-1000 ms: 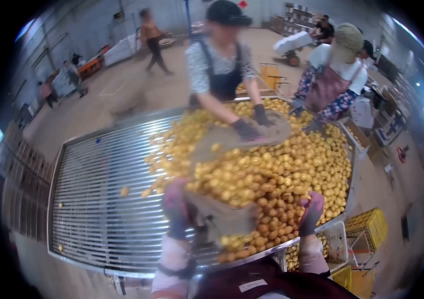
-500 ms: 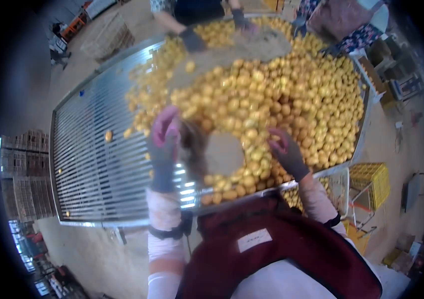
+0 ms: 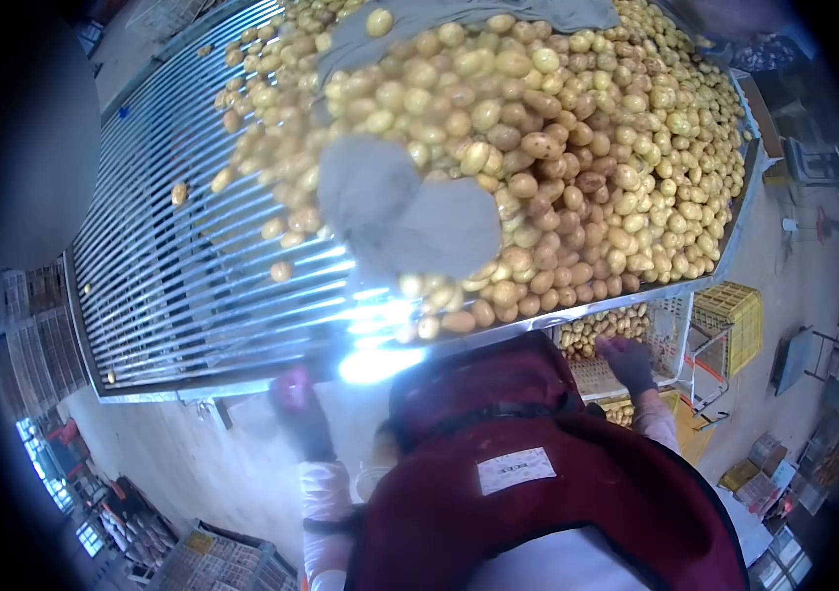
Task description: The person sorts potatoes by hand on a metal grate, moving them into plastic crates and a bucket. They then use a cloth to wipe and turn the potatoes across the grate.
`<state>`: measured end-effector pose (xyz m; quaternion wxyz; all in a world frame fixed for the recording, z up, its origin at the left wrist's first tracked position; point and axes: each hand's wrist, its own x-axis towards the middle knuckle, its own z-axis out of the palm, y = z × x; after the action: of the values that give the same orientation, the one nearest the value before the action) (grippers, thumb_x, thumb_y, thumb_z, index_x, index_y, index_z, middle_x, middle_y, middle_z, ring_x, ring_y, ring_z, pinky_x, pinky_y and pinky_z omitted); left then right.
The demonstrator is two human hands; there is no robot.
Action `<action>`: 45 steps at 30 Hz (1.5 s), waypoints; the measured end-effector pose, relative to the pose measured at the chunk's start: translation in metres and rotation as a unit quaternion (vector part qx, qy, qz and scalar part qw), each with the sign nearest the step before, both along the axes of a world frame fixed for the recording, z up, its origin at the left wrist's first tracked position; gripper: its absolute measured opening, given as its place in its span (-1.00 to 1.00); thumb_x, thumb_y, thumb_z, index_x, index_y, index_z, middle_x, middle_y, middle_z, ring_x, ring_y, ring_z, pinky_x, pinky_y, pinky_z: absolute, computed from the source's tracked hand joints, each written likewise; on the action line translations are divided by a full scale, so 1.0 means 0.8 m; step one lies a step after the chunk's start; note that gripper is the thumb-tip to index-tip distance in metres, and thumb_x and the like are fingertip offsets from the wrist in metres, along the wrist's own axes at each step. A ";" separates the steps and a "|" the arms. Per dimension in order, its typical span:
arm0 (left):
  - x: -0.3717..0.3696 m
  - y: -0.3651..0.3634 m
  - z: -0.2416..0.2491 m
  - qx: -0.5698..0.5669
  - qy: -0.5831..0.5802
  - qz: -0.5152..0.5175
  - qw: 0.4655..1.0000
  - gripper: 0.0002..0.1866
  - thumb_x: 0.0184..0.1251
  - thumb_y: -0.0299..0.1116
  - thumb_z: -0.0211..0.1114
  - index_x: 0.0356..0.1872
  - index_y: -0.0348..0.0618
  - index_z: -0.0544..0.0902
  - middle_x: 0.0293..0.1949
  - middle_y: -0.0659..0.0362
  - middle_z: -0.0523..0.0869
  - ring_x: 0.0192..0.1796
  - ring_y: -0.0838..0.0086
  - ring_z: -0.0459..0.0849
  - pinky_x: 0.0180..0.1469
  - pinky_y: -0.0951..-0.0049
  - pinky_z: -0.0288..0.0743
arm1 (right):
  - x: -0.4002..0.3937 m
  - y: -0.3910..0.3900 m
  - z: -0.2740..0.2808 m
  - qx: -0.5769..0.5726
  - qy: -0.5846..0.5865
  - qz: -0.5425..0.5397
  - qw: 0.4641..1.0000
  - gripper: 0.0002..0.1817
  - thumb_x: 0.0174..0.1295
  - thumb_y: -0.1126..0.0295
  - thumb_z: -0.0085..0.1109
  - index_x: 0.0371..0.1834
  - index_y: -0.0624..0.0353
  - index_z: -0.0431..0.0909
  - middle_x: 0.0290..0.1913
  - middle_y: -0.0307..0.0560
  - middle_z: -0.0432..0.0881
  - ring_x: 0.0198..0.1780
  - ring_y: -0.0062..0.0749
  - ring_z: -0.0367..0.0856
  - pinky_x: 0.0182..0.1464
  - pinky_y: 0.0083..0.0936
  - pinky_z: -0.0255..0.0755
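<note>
Below the near edge of a slatted metal table [image 3: 193, 256], my left hand [image 3: 301, 409] hangs in a grey glove with pink fingertips. It is blurred, and its fingers cannot be read. My right hand [image 3: 628, 362], gloved alike, is over a white crate [image 3: 671, 325] holding yellow oval fruits or small potatoes [image 3: 604, 331]. Its pink fingers stretch out loosely, with nothing plainly held. A large heap of the same produce [image 3: 537, 148] covers the table's middle and right. Grey cloth [image 3: 404, 212] lies on the heap's near left part.
Another grey cloth [image 3: 469, 20] lies across the far side of the heap. A yellow crate [image 3: 730, 320] stands right of the white one. Several loose pieces lie on the slats, one produce piece [image 3: 179, 193] among them. Stacked crates [image 3: 222, 561] stand at lower left.
Both hands have come back from the heap: the left down beside my apron, the right down over the white crate. The view has tilted downward, and the co-workers' hands have left it.
</note>
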<state>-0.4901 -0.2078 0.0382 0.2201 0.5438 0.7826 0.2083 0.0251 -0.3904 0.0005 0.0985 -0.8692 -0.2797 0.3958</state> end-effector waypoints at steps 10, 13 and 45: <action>0.015 -0.042 -0.045 0.080 -0.039 -0.011 0.996 -0.74 0.37 -0.34 0.37 -0.04 -0.25 0.60 -0.19 0.13 0.61 -0.15 0.32 0.59 -0.05 0.33 0.49 | -0.050 0.023 -0.058 -0.122 0.055 0.181 0.974 -0.33 0.17 -0.28 0.15 -0.39 0.24 0.75 -0.35 0.17 0.74 -0.24 0.05 0.74 -0.09 -0.09 0.55; 0.025 -0.017 -0.040 0.099 -0.086 0.009 0.991 -0.74 0.36 -0.33 0.38 -0.04 -0.23 0.61 -0.16 0.10 0.64 -0.13 0.31 0.60 -0.04 0.30 0.49 | -0.057 0.049 -0.061 -0.072 -0.042 0.206 0.975 -0.39 0.30 -0.17 0.01 -0.27 0.23 0.75 -0.23 0.23 0.74 -0.17 0.12 0.73 -0.04 -0.03 0.55; 0.094 0.235 0.059 0.272 -0.216 -0.071 0.935 -0.66 0.51 -0.22 0.19 0.11 -0.27 0.59 -0.08 0.08 0.69 -0.04 0.41 0.65 0.07 0.37 0.52 | -0.085 0.363 0.086 0.506 -0.148 0.353 0.773 -0.68 0.15 0.32 0.38 -0.06 0.12 0.58 -0.18 -0.02 0.62 -0.19 -0.07 0.65 -0.16 -0.29 0.55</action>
<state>-0.4147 -0.0198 0.0857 0.2416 0.5793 0.5887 0.5094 -0.0432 -0.1002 0.0693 0.3350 -0.5816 -0.7379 0.0703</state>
